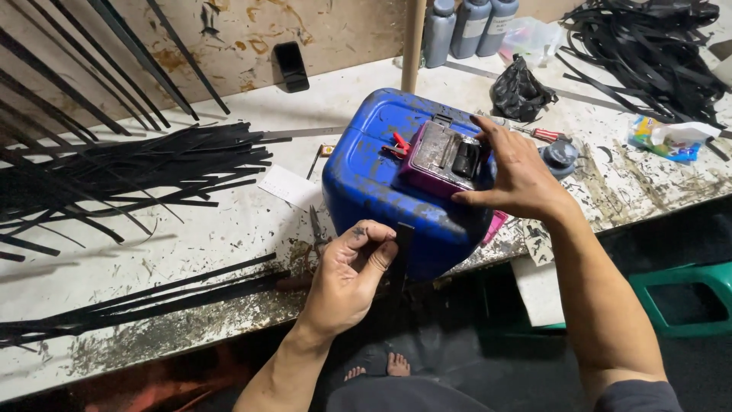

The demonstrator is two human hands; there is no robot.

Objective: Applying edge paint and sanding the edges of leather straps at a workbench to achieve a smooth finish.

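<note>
My left hand (349, 273) pinches a short black strip (399, 252) between thumb and fingers, held upright against the front of a scuffed blue plastic canister (374, 179) lying on the bench. My right hand (515, 172) grips the side of a small purple and metal device (444, 159) resting on top of the canister. A red-tipped part (399, 140) pokes out at the device's left side.
Long black strips lie piled at the left (130, 172) and back right (648, 46). Pliers (316, 229) lie by the canister. A black bag (518, 90), grey bottles (467, 27), a phone (291, 65) and a green stool (682, 294) are around.
</note>
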